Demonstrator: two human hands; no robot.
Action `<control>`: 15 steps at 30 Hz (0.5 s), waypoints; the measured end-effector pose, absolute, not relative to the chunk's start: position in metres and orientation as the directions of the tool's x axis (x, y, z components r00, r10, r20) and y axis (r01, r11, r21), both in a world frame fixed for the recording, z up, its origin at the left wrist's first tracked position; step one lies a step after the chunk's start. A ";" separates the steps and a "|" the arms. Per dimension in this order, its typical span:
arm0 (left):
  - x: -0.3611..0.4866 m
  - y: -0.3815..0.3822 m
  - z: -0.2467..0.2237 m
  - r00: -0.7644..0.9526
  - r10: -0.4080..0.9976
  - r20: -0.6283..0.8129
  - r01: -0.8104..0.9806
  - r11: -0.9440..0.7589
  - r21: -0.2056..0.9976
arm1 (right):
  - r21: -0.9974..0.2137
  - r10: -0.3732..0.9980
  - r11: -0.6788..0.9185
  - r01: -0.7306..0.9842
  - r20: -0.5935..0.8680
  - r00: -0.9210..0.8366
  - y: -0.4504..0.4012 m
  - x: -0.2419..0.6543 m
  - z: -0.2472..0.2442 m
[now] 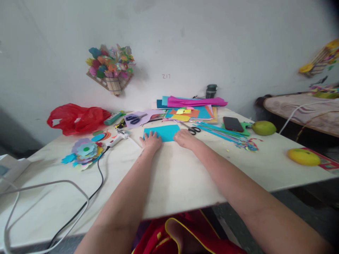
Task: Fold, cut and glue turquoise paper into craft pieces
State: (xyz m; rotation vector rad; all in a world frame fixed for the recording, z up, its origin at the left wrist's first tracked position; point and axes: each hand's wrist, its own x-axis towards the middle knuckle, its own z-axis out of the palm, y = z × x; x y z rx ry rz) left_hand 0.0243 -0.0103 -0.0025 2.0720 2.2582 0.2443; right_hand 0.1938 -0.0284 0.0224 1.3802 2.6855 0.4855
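Note:
A blue rectangle of paper lies flat on the pale table. On its left end my left hand rests with the fingers spread. My right hand is at the paper's right end, its fingers curled together at the edge; whether the paper is pinched there cannot be made out. Black-handled scissors lie just right of my right hand. Beyond the paper is a pile of coloured sheets.
Paper flowers, a white glue gun with its cable and a red plastic bag are left. Paper strips, a phone, a green fruit and a yellow fruit are right. Dark-handled scissors lie behind.

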 end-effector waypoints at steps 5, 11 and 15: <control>0.022 -0.009 -0.003 -0.076 0.996 0.055 0.987 0.067 0.145 | 0.321 0.811 0.536 0.781 0.062 -0.582 -0.029 0.192 0.026; 0.021 -0.009 -0.004 -0.075 0.994 0.074 0.983 0.061 0.171 | 0.319 0.781 0.559 0.766 0.107 -0.615 -0.025 0.188 0.017; 0.021 -0.011 -0.003 0.037 0.975 0.221 0.976 -0.083 0.203 | 0.291 0.800 0.536 0.792 0.125 -0.587 -0.025 0.186 0.017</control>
